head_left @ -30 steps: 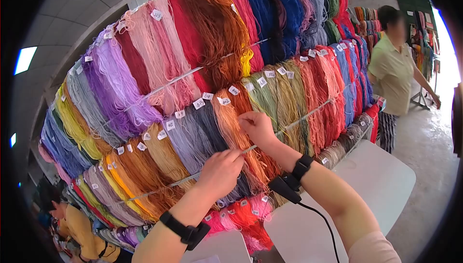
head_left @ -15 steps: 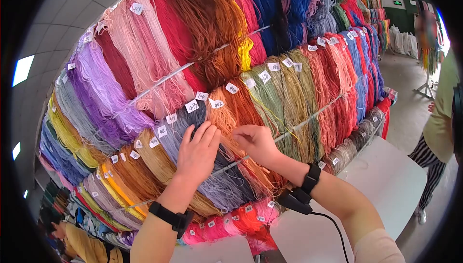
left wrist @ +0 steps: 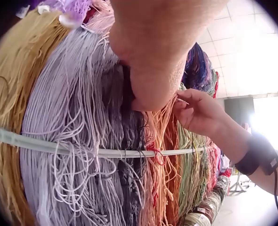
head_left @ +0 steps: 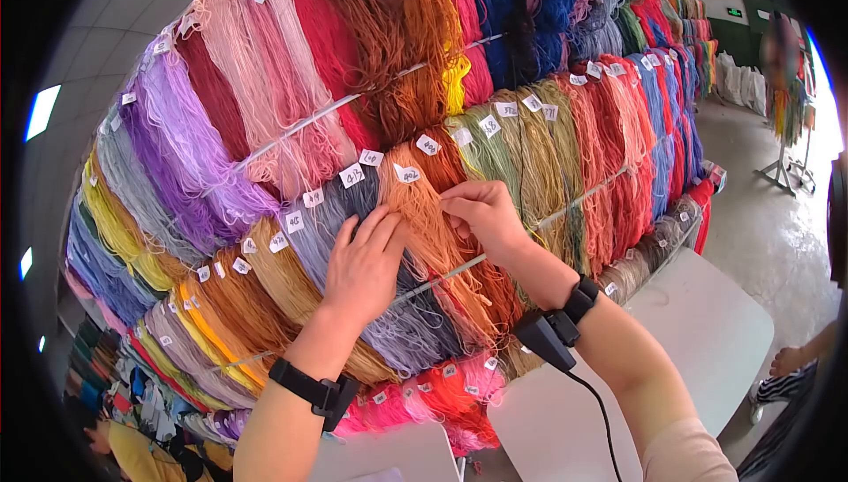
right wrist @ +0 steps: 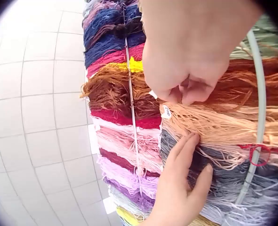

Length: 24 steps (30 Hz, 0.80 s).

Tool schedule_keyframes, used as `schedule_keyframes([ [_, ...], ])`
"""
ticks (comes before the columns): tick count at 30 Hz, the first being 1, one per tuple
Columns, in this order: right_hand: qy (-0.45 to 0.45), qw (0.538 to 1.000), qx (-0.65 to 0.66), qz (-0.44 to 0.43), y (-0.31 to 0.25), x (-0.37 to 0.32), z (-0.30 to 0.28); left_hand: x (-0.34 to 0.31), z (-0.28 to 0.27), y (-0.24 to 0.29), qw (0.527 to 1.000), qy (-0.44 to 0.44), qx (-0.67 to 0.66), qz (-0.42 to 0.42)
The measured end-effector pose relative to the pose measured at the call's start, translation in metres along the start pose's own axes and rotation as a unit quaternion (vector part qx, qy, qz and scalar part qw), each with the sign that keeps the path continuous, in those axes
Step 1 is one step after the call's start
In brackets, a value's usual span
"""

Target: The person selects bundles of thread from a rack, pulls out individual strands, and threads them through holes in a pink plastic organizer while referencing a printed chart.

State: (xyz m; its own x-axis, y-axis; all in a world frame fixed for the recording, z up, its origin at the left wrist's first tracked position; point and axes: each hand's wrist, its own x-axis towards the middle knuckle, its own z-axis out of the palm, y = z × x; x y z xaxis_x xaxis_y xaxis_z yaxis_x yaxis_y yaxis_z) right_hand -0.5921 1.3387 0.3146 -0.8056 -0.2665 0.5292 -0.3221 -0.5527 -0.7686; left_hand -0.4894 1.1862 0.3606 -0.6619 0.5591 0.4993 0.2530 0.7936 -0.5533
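Observation:
A skein of peach thread (head_left: 413,208) with a paper tag marked 402 (head_left: 407,174) hangs on the rack between a dark grey skein (head_left: 360,197) and a rust-orange skein (head_left: 439,164). My left hand (head_left: 367,257) lies with extended fingers over the grey skein, its fingertips at the peach skein's left edge. On the other side, my right hand (head_left: 484,215) has its fingers curled, with thumb and forefinger pinching peach thread at the skein's right edge. In the right wrist view, the peach strands (right wrist: 214,120) spread out below the right hand's fingertips.
Pale rods (head_left: 437,281) run across the hanging rows of tagged skeins. Pink and red skeins (head_left: 424,398) hang lower down. White tabletops (head_left: 636,358) stand below the rack. A cable (head_left: 601,402) trails from the right wrist camera. Other people show partly at the view's edges.
My left hand has moved up and left from beside the right hand, and its fingers have straightened. The right hand has come up against the peach skein's right edge. A bystander has walked mostly out of view.

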Motion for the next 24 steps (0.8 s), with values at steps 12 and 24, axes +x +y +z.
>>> schedule_keyframes([
  [12, -0.072, 0.985, 0.115, 0.110, -0.020, -0.010, -0.011, 0.017, -0.011, 0.019, 0.968, 0.012, -0.198, -0.152],
  [24, 0.057, 0.965, -0.229, -0.117, 0.000, -0.003, 0.007, 0.029, -0.004, 0.009, 0.591, 0.012, -0.664, -0.458],
])
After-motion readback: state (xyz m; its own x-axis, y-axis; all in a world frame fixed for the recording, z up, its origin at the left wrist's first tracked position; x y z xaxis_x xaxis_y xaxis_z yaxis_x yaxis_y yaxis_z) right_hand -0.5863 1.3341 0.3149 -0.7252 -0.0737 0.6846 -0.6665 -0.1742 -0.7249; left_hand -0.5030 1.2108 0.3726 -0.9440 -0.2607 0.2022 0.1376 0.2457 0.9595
